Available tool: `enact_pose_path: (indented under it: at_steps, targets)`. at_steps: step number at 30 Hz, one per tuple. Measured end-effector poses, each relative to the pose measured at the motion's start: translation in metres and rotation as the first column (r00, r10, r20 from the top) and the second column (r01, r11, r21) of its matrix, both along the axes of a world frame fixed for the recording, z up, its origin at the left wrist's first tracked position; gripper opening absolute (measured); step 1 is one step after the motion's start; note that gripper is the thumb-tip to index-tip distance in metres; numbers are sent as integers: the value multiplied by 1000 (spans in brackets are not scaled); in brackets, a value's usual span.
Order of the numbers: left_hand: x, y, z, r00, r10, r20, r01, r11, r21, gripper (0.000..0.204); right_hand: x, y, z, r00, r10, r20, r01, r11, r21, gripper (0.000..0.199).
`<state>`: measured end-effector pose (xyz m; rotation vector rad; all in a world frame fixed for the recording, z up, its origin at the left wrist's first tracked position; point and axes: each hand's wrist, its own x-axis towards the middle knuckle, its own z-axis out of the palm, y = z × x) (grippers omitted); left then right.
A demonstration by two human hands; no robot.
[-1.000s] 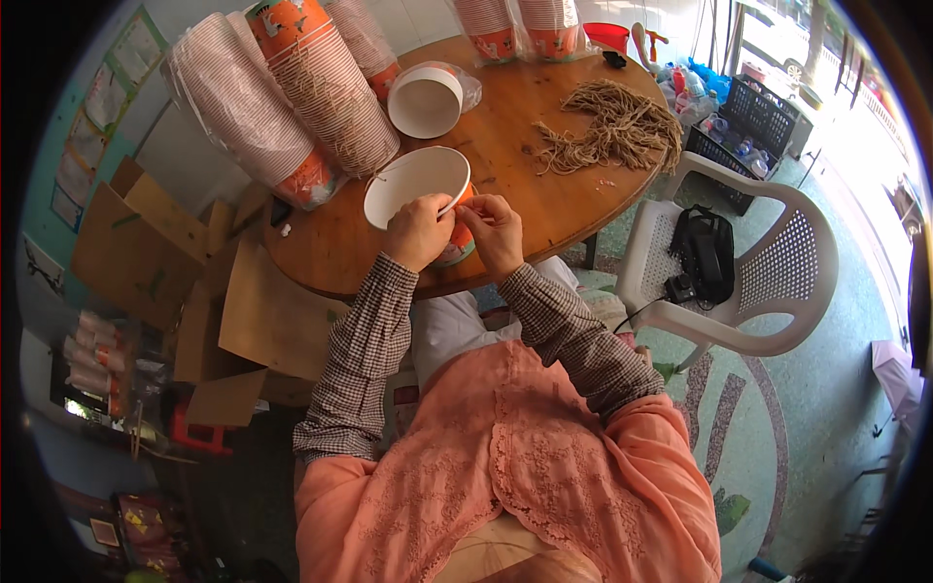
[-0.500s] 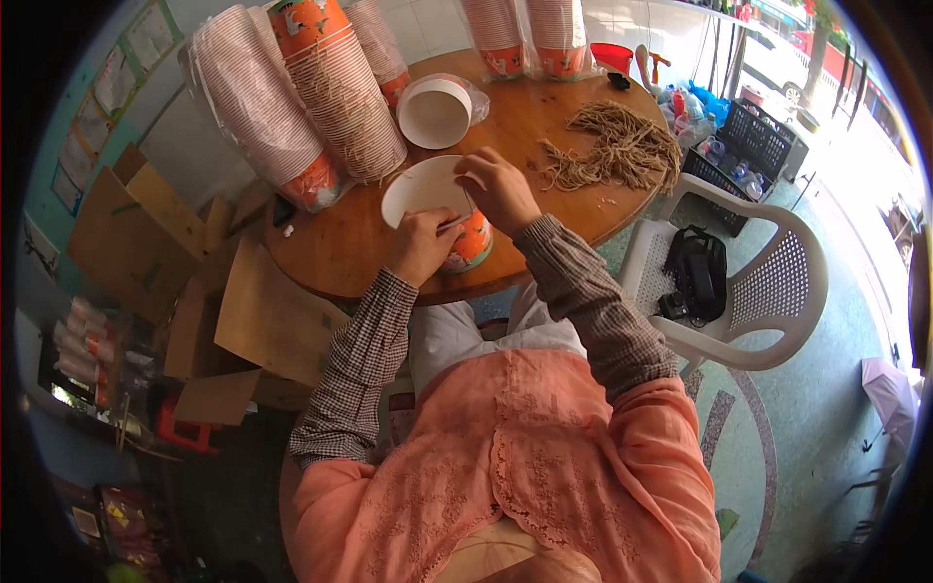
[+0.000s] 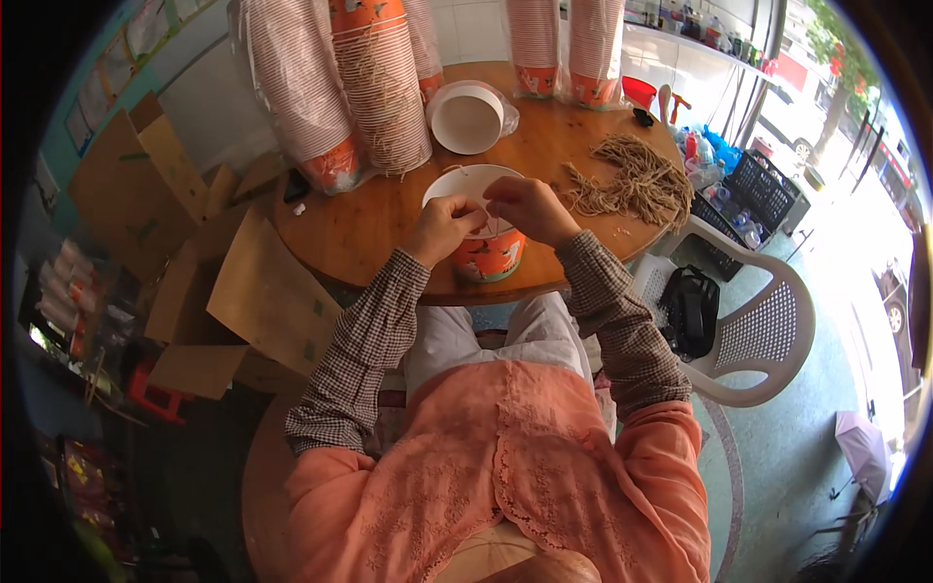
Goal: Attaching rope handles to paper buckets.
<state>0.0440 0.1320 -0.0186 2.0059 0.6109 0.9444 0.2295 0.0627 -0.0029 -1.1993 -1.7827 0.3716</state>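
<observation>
An orange paper bucket [image 3: 488, 262] with a white inside stands close to the table's front edge. Above its near rim my left hand [image 3: 443, 229] has its fingers pinched together on a thin string [image 3: 493, 226]. Beside it, slightly higher, my right hand [image 3: 533, 208] pinches the same string, which hangs at the bucket's rim. The fingertips of both hands nearly meet, and they partly hide the string and the bucket's opening. To the right lies a loose heap of tan strings [image 3: 632, 180].
On the round wooden table [image 3: 364, 243] stand tall stacks of nested paper buckets [image 3: 384, 97], some in clear plastic. Another white bucket [image 3: 466, 119] lies tipped behind. Open cardboard boxes [image 3: 267, 301] sit at left; a plastic chair [image 3: 753, 360] holding a black bag [image 3: 690, 311] stands at right.
My right hand has come down toward my left, so the fingertips are closer together. The bucket, earlier tipped toward the left, now stands more upright. The view has shifted a little.
</observation>
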Motion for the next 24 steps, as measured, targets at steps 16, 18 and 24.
enact_pose_path:
  at_steps: [16, 18, 24]
  targets:
    - [2, -26, -10, 947, 239, 215, -295, 911, 286, 18, -25, -12, 2, 990, -118, -73, 123, 990, 63, 14]
    - [6, -29, -7, 950, 272, 152, -306, 907, 290, 18, -23, -8, -5, 982, -114, -149, 125, 990, 62, 14]
    - [7, -20, -14, 958, 193, 214, -204, 978, 34, 21, -20, -4, -4, 979, -96, -182, 99, 995, 10, 12]
